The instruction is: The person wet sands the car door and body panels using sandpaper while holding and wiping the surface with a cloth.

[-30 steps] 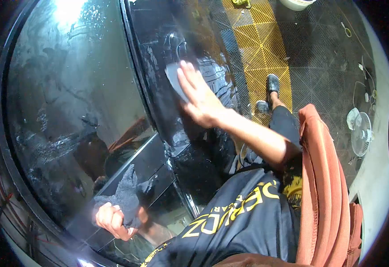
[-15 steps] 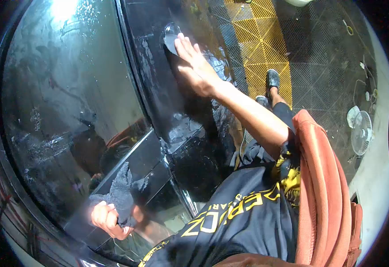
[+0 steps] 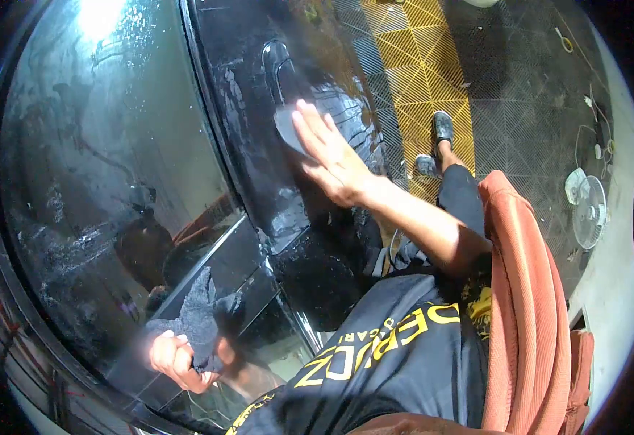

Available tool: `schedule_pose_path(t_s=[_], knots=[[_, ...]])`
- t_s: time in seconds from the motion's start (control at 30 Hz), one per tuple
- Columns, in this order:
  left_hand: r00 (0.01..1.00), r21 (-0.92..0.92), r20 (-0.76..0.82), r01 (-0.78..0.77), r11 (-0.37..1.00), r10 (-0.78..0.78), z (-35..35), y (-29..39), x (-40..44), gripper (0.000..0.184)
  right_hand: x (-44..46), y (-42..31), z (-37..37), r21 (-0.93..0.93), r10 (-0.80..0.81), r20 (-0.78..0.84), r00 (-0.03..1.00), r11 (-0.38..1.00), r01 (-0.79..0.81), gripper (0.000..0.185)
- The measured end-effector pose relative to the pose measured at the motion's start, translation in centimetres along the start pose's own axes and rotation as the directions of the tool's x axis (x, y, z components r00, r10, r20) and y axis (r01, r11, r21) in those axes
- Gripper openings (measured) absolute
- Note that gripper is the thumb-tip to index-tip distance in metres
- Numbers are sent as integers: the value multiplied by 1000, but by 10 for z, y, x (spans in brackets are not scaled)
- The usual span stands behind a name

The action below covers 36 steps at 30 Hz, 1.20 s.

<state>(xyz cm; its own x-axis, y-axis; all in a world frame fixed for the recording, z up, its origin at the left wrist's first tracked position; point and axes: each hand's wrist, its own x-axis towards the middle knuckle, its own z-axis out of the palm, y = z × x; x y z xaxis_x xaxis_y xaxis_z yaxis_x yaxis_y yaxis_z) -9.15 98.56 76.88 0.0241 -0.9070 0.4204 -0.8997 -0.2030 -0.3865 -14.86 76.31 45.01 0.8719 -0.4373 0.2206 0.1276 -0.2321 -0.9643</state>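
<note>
Since the right hand (image 3: pixel 336 161) lay flat over the pad (image 3: pixel 290 132), the hold looked like plain pressure: fingers straight, a little apart, not visibly curled round an edge. Pad was against the dark panel (image 3: pixel 253 156), just beside the handle (image 3: pixel 278 56), its pale edge sticking out past the fingers toward the glass (image 3: pixel 99 159). Left hand (image 3: pixel 183 360) was closed in a fist round the cloth (image 3: pixel 199 319), one end poking up out of the grip; couldn't tell if the cloth touched the glass.

On technique, my read: pad needed full contact, load spread across the palm, not the fingertips, as the uncovered edge looked likeliest to lift. Handle was the snag risk, so short strokes alongside beat running the edge into it. Panel showed pale smears (image 3: pixel 232 85), so light, overlapping passes suited it. Cloth was best held clear of the pad's path. Contact under the palm was hidden.
</note>
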Motion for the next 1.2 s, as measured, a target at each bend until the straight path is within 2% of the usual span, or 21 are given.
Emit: schedule_pose_path(t_s=[0.07,0.13,0.2,0.27,0.3,0.43,0.5,0.57,0.6,0.67,0.73,0.8,0.87,0.97,1.0,1.07,1.13,1.17,1.2], knots=[[1000,-2,9,15,1000,-15,-1,0,-1,51,38,18,0,-88,-68,-100,993,994,60,76],[1000,-27,-12,-12,1000,11,-1,-4,-5,52,66,24,-8,-157,-90,-100,991,985,73,71],[999,-48,-19,-40,998,39,-1,-4,-4,53,46,16,-1,-63,-53,-102,993,997,47,74],[999,38,-2,55,998,-55,-2,4,-1,54,4,-3,0,40,-13,-8,1000,999,14,80],[1000,28,-16,-15,1000,15,0,-3,-1,53,5,-1,-1,21,-21,-11,1000,1000,21,79],[999,-9,-33,-37,999,37,2,1,-2,53,68,28,-5,-144,-70,-111,991,988,54,74],[995,20,-30,91,996,-90,1,7,-1,53,66,25,-8,-76,-47,-102,994,996,39,73],[999,13,-22,39,999,-39,0,-1,-2,53,30,12,1,-60,-41,-78,996,998,37,76],[1000,9,-12,-7,1000,7,-1,-3,-3,52,7,1,-2,38,-13,-22,1000,999,14,78],[1000,0,-4,23,1000,-23,2,3,0,51,2,-2,-5,39,-9,3,1000,999,9,78],[990,107,-131,68,992,-54,13,10,10,49,40,21,-1,-46,-59,-99,993,997,54,76],[991,110,-112,89,990,-76,12,16,14,50,73,33,-6,-93,-67,-130,989,994,55,71],[992,107,-92,99,989,-90,11,14,13,50,56,28,-4,-55,-45,-104,994,998,40,74],[993,79,-115,47,996,-38,9,7,6,50,-10,-6,-3,70,33,42,999,997,-36,85],[996,76,-76,61,995,-55,7,9,5,51,-11,-6,-2,33,49,49,998,998,-50,85],[997,72,-35,72,995,-70,4,9,4,51,17,4,2,-45,-14,-74,997,999,11,81],[999,-2,-20,31,1000,-31,3,4,2,51,60,15,-2,-148,-22,-129,991,989,2,72],[999,1,-14,31,1000,-31,1,-1,0,51,63,11,0,-125,-9,-145,989,992,-9,72],[998,-44,-47,-48,998,46,4,-7,-2,52,64,10,1,-105,5,-164,986,994,-22,71]])
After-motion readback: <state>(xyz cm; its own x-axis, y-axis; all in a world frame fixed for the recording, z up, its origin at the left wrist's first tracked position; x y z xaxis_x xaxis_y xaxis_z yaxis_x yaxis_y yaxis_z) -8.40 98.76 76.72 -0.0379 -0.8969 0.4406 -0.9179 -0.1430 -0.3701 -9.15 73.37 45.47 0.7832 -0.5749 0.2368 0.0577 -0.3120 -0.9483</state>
